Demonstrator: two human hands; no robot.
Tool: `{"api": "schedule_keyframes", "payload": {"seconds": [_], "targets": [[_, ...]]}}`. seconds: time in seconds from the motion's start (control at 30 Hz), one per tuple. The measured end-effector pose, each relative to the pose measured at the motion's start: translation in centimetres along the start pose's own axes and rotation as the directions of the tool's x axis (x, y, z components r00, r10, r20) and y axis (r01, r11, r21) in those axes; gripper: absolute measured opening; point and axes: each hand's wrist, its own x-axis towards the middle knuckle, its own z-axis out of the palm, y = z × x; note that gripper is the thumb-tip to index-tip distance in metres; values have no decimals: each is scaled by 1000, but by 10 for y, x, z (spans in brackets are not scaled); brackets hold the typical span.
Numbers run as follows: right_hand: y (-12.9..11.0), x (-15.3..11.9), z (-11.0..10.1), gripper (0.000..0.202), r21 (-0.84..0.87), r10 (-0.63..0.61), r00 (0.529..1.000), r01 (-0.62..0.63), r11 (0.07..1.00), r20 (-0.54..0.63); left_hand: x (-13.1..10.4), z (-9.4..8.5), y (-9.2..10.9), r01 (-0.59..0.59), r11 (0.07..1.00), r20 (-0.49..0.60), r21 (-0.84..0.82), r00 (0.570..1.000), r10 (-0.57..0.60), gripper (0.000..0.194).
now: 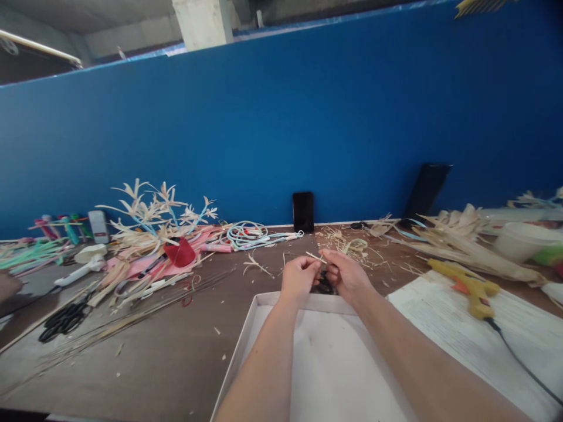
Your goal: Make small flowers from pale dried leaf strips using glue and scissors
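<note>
Just above the far rim of a shallow white box (334, 363), my left hand (299, 278) and my right hand (345, 274) are close together. Their fingertips pinch a thin pale strip (314, 257) that looks like dried husk. Behind and below the fingers shows a dark object (324, 286), mostly hidden, whose kind I cannot make out. Pale husk scraps (352, 246) are scattered on the table beyond my hands. A small forked husk piece (258, 265) rests to their left.
Left are husk flowers (153, 211), a red piece (180, 252), black scissors (65, 319), thin sticks (132, 316) and coiled cords (248, 235). A phone (303, 212) leans on the blue partition (281, 129). Right, a yellow glue gun (466, 284) lies on paper (497, 346). Another person's hand (9, 287) shows far left.
</note>
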Motion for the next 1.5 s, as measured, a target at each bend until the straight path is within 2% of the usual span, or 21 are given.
{"api": "schedule_keyframes", "payload": {"seconds": [0.3,0.6,0.67,0.8,0.9,1.3,1.5], "targets": [[0,0,-1,25,13,5,1000,-5,1000,11,-1,0,1,-69,998,-43,8,997,70,15],[1,-1,0,25,-55,9,999,-7,998,33,2,-3,-5,-128,988,-15,90,991,130,18],[1,0,-1,24,-35,-1,1000,2,999,19,3,-5,-6,-114,989,16,96,994,113,18],[-1,2,-3,27,21,-37,999,37,999,-20,2,-10,-2,16,997,78,72,997,-22,21],[-2,3,-4,28,28,-45,998,47,999,-45,1,-13,2,64,996,95,61,993,-70,24],[-3,8,-13,26,6,-111,991,112,994,-75,1,-18,2,55,993,112,101,991,-67,14],[-3,9,-11,26,-80,-176,976,167,983,-130,-1,-18,6,45,991,118,128,991,-60,19]]}}
